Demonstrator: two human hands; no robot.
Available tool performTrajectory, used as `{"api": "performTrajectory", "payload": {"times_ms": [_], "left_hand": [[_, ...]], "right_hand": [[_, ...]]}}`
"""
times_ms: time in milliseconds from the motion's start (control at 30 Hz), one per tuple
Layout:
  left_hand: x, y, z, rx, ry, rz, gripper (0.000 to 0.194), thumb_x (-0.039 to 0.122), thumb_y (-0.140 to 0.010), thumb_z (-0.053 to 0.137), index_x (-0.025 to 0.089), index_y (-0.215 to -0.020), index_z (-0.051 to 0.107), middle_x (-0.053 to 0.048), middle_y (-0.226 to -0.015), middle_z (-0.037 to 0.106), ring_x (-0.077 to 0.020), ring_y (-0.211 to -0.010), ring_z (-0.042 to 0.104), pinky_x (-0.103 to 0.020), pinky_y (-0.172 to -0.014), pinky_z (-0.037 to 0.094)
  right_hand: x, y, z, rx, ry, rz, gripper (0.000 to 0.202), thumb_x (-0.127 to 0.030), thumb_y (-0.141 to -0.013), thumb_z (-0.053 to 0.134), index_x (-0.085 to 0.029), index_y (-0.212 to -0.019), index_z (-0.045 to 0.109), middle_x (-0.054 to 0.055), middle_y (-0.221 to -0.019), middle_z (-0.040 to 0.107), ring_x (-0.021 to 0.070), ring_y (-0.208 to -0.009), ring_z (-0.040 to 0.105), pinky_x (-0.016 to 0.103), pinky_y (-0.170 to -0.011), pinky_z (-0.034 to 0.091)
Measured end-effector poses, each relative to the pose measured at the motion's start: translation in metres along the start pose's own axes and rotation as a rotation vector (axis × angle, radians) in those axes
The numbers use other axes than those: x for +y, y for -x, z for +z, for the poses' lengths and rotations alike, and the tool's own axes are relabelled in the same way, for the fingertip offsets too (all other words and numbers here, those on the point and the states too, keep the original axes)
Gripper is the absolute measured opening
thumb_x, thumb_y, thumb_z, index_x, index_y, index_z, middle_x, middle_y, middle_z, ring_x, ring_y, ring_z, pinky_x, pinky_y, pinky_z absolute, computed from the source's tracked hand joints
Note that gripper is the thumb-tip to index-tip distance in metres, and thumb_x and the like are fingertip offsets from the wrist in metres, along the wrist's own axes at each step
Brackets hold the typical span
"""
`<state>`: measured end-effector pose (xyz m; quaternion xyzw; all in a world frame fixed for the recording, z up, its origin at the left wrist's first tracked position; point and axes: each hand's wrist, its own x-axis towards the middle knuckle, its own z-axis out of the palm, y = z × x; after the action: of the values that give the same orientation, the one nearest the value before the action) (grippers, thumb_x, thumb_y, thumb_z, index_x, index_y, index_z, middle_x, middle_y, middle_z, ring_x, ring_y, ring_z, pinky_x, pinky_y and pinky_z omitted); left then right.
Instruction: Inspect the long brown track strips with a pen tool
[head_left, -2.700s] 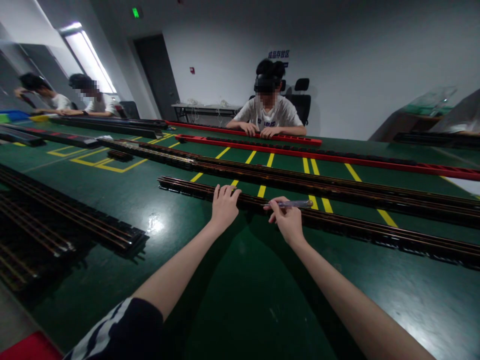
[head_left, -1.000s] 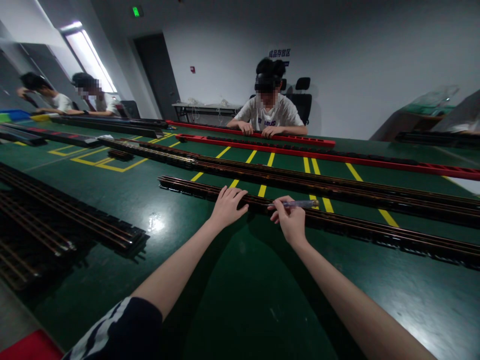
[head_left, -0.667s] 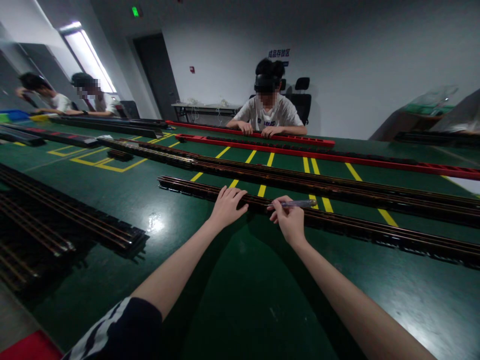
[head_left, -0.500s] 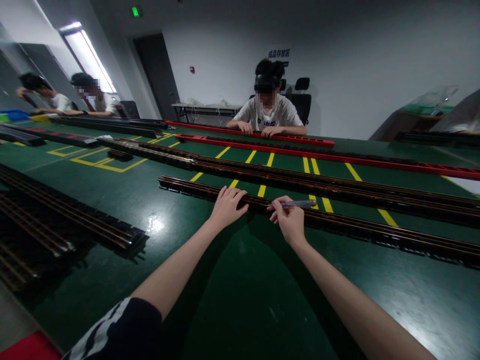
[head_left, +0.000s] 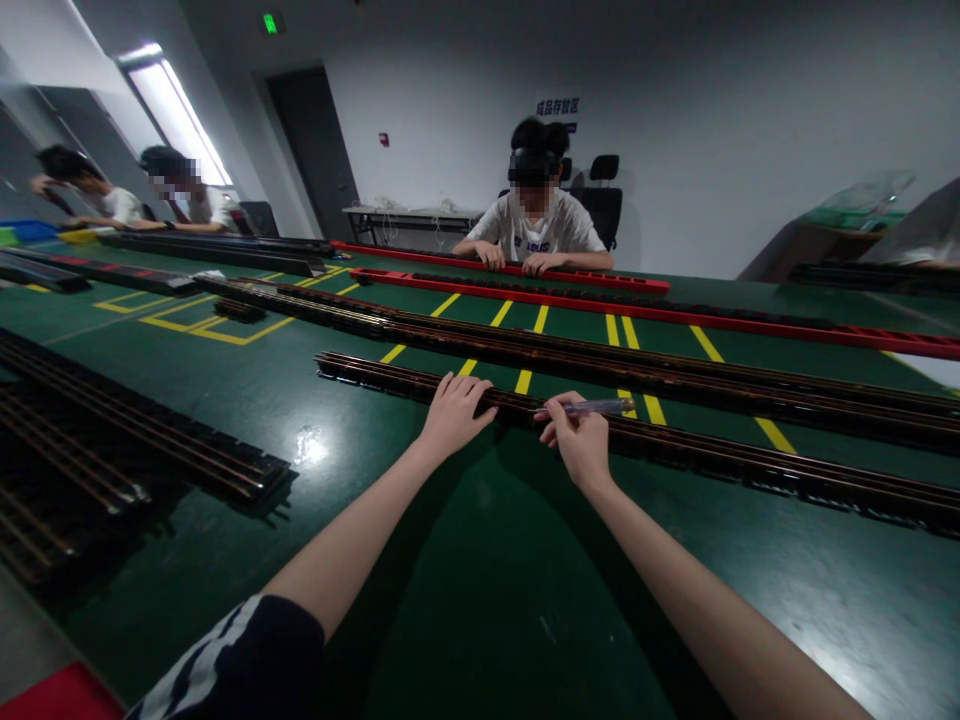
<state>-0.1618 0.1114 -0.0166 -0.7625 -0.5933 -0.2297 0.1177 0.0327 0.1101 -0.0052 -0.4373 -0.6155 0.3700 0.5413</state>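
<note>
A long dark rail assembly [head_left: 750,457] with thin copper-coloured lines along it lies across the green table in front of me. My left hand [head_left: 452,412] rests on top of it, palm down, fingers stretched out and slightly apart. Just to the right, my right hand [head_left: 577,438] pinches a slim pen-like tool [head_left: 600,407] with a clear purplish barrel. Its thin tip points left, close to the rail; whether it touches, I cannot tell.
Behind runs another long dark rail bundle [head_left: 480,343], then a red rail [head_left: 720,316]. More dark strips [head_left: 150,420] lie at the left on the green table [head_left: 480,570]. A co-worker [head_left: 536,225] sits opposite, hands on a red rail. Two more people sit far left.
</note>
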Motion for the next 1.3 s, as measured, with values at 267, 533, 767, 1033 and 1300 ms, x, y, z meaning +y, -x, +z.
{"api": "performTrajectory", "payload": {"times_ms": [267, 533, 767, 1033, 1300], "left_hand": [[0.0009, 0.0006, 0.0037, 0.030, -0.023, 0.004, 0.031, 0.034, -0.089, 0.049, 0.020, -0.116, 0.057, -0.008, -0.117, 0.064, -0.0235, -0.114, 0.056, -0.046, -0.112, 0.030], [0.0033, 0.0011, 0.0056, 0.061, -0.036, 0.030, 0.031, 0.030, -0.089, 0.047, 0.018, -0.116, 0.057, -0.008, -0.118, 0.063, -0.0239, -0.115, 0.054, -0.047, -0.112, 0.030], [0.0041, 0.0011, 0.0030, 0.040, -0.034, 0.040, 0.032, 0.030, -0.091, 0.045, 0.018, -0.118, 0.057, -0.009, -0.118, 0.063, -0.0243, -0.115, 0.054, -0.047, -0.113, 0.029], [0.0052, 0.0009, 0.0017, 0.023, -0.032, 0.030, 0.033, 0.030, -0.090, 0.045, 0.018, -0.118, 0.057, -0.009, -0.118, 0.063, -0.0246, -0.116, 0.053, -0.047, -0.113, 0.028], [0.0067, 0.0010, 0.0015, 0.022, -0.045, 0.019, 0.032, 0.029, -0.090, 0.045, 0.020, -0.118, 0.057, -0.008, -0.117, 0.064, -0.0247, -0.117, 0.054, -0.048, -0.113, 0.028]], "right_hand": [[-0.0023, 0.0001, -0.0003, 0.001, 0.008, 0.017, 0.032, -0.050, -0.080, 0.055, -0.019, -0.073, 0.056, 0.005, -0.067, 0.070, 0.0124, -0.042, 0.058, 0.023, -0.040, 0.045], [-0.0041, 0.0012, -0.0011, 0.009, 0.014, 0.012, 0.032, -0.050, -0.081, 0.055, -0.018, -0.074, 0.057, 0.006, -0.068, 0.070, 0.0127, -0.044, 0.059, 0.023, -0.041, 0.046], [-0.0047, 0.0016, -0.0002, 0.031, -0.023, 0.031, 0.035, -0.052, -0.080, 0.056, -0.018, -0.075, 0.057, 0.006, -0.069, 0.070, 0.0123, -0.042, 0.058, 0.023, -0.039, 0.045], [-0.0025, 0.0014, -0.0011, 0.012, -0.059, 0.045, 0.033, -0.051, -0.080, 0.057, -0.018, -0.077, 0.057, 0.006, -0.072, 0.071, 0.0123, -0.045, 0.059, 0.023, -0.041, 0.046], [-0.0019, 0.0009, 0.0005, 0.029, -0.079, 0.056, 0.031, -0.049, -0.080, 0.058, -0.018, -0.076, 0.057, 0.006, -0.072, 0.071, 0.0111, -0.042, 0.057, 0.021, -0.039, 0.044]]}}
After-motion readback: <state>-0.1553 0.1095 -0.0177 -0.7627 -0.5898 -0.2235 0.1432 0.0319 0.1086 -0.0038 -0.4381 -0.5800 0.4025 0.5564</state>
